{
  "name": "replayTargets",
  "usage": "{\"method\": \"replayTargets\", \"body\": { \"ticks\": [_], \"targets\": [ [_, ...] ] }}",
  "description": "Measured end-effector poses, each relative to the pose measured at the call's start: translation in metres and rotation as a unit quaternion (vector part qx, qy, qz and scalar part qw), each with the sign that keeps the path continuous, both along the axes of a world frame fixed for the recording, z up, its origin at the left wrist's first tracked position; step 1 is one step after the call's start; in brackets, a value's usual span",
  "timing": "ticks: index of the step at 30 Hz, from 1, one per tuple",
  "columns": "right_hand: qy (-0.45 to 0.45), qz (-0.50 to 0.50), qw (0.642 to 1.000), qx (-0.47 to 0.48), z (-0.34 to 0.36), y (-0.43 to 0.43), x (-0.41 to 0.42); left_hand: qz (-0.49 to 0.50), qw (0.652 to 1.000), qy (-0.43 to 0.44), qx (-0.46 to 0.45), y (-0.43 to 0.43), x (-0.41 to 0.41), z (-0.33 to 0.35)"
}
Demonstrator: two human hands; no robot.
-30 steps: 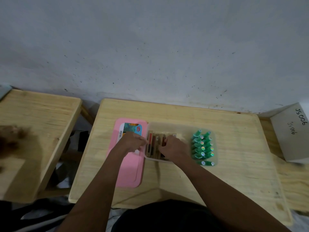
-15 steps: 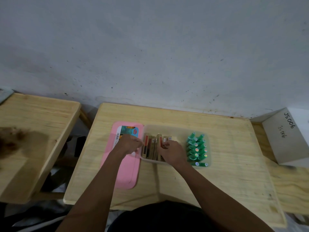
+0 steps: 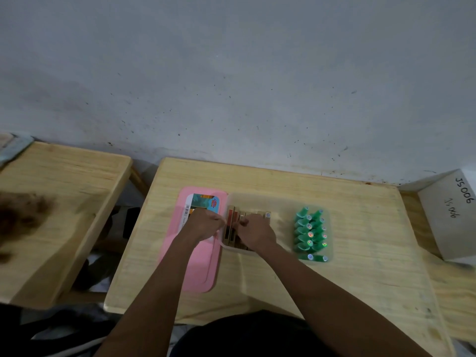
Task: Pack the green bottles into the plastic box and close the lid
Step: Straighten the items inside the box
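Observation:
A clear plastic box (image 3: 278,199) stands in the middle of the wooden table (image 3: 365,266). Several green bottles (image 3: 310,234) stand packed in its right end, and one lies flat at the front. Brown and gold cartons (image 3: 231,219) stand in a row in its left end. The pink lid (image 3: 198,269) lies flat on the table, touching the box's left side. My left hand (image 3: 206,224) grips the box's left wall with curled fingers. My right hand (image 3: 256,230) is inside the box, its fingers curled on the cartons and hiding most of them.
A white cardboard box (image 3: 448,215) with handwriting sits at the table's right edge. A second wooden table (image 3: 64,202) stands to the left across a gap. A grey wall runs close behind both tables.
The view has shifted slightly. Both hands stay at the left end of the box, and my right hand has edged left along the cartons toward my left hand.

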State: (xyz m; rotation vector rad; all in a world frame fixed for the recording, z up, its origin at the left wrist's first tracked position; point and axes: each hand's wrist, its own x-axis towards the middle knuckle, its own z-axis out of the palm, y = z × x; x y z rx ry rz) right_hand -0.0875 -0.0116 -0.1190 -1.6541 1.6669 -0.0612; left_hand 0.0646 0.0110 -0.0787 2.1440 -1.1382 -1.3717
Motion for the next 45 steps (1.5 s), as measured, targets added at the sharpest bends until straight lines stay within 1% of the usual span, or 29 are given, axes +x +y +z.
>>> {"method": "replayTargets", "body": {
  "ticks": [2,4,6,10,14,19,22,25,30,35,39,42,45],
  "targets": [
    [-0.002,0.010,1.000,-0.006,-0.002,-0.004,-0.006,-0.001,1.000,0.001,-0.004,-0.001,0.000,0.000],
    [0.014,0.006,1.000,-0.026,-0.003,-0.009,-0.015,-0.005,1.000,0.000,-0.007,-0.001,0.001,-0.001],
    [0.033,0.028,0.998,-0.042,-0.002,-0.016,-0.021,-0.008,1.000,-0.001,-0.009,-0.001,0.002,-0.002],
    [0.069,0.110,0.991,-0.010,0.004,-0.033,-0.023,-0.015,1.000,0.000,-0.007,-0.001,0.002,-0.002],
    [0.104,0.184,0.977,0.002,0.008,-0.041,-0.017,-0.012,1.000,0.006,-0.004,-0.002,0.003,-0.005],
    [0.095,0.193,0.977,0.000,0.009,-0.042,-0.017,-0.013,1.000,0.003,-0.006,-0.002,0.003,-0.007],
    [0.082,0.179,0.980,-0.023,0.011,-0.041,-0.021,-0.016,1.000,0.000,-0.002,-0.002,0.004,-0.008],
    [0.048,0.137,0.989,-0.035,0.009,-0.037,-0.028,-0.019,1.000,-0.005,0.000,-0.002,0.005,-0.008],
    [-0.063,0.030,0.997,-0.032,0.008,-0.026,-0.035,-0.028,1.000,-0.007,-0.004,-0.003,0.006,-0.007],
    [-0.159,-0.050,0.986,-0.024,0.003,-0.018,-0.035,-0.027,1.000,-0.008,-0.009,-0.002,0.004,-0.006],
    [-0.196,-0.087,0.976,-0.027,0.006,-0.017,-0.035,-0.018,1.000,-0.009,-0.012,-0.002,0.003,-0.006],
    [-0.229,-0.101,0.968,0.000,0.011,-0.014,-0.033,-0.018,1.000,-0.007,-0.013,-0.001,0.003,-0.006],
    [-0.240,-0.113,0.964,0.023,0.014,-0.012,-0.033,-0.017,1.000,-0.007,-0.017,0.000,0.002,-0.006]
  ]
}}
